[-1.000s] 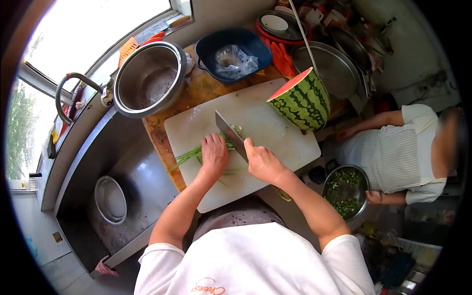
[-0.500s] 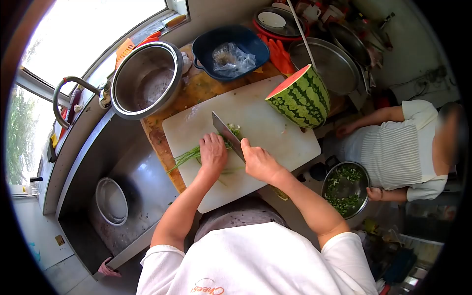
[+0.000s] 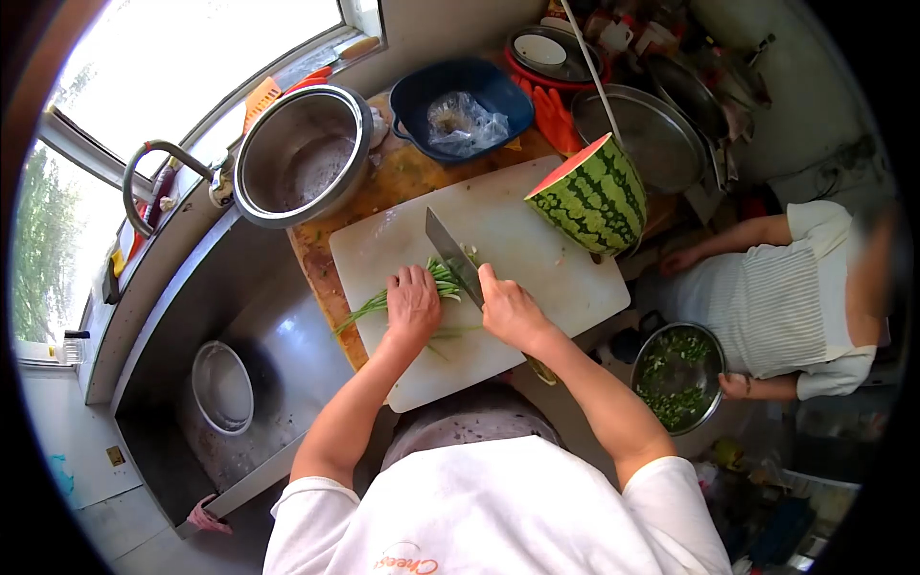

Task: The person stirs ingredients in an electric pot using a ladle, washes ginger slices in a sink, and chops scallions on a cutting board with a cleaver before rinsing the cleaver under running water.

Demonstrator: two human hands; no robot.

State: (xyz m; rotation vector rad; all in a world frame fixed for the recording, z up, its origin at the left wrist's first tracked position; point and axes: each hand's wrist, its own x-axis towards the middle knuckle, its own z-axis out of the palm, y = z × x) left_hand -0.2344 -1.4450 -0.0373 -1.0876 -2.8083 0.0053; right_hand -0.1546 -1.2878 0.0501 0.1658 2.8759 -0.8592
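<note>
On a white cutting board point(image 3: 565, 292) lies a bunch of thin green scallions point(image 3: 444, 278), their long ends trailing out to the left. My left hand point(image 3: 414, 305) presses over the bunch, fingers curled on the stalks. A cleaver point(image 3: 451, 255) is in my right hand point(image 3: 513, 310), fingers wrapped around its handle. Its blade stands across the scallions, just right of my left fingers. A few cut bits sit beyond the blade. Whether the edge touches the board is hidden.
A cut watermelon point(image 3: 594, 201) rests at the board's far right corner. Behind are a steel pot point(image 3: 251, 177) and a blue basin point(image 3: 410, 96) holding a plastic bag. A sink point(image 3: 287, 335) lies left. At right, a person holds a bowl point(image 3: 717, 398) of chopped greens.
My left hand has drawn back slightly from the blade, and more of the stalks show between them. The whole view has shifted a little; the cleaver stays over the scallions.
</note>
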